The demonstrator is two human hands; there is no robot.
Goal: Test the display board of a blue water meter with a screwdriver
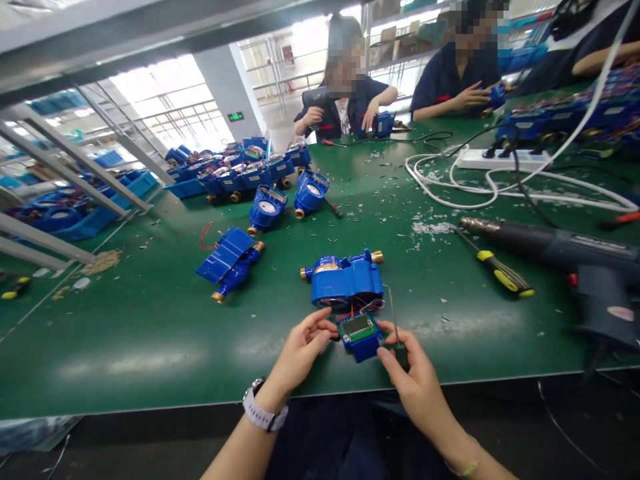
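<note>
A small blue housing with a green circuit board and grey display [357, 328] lies near the table's front edge. Thin wires join it to a blue water meter [345, 280] with brass ends, lying just behind it. My left hand [305, 350] is at the housing's left side, fingers curved and apart, holding nothing; whether the fingertips touch it is unclear. In my right hand [413, 370] is a slim screwdriver [399, 353], dark-handled, its thin shaft pointing up. The fingers of that hand are close against the housing's right side.
More blue meters [233, 263] lie to the left, with a blue tray [187, 189] of them behind. A yellow-black screwdriver [505, 273], a heat gun [575, 250] and a white power strip [500, 159] with looped cables occupy the right. Co-workers [350, 100] sit opposite.
</note>
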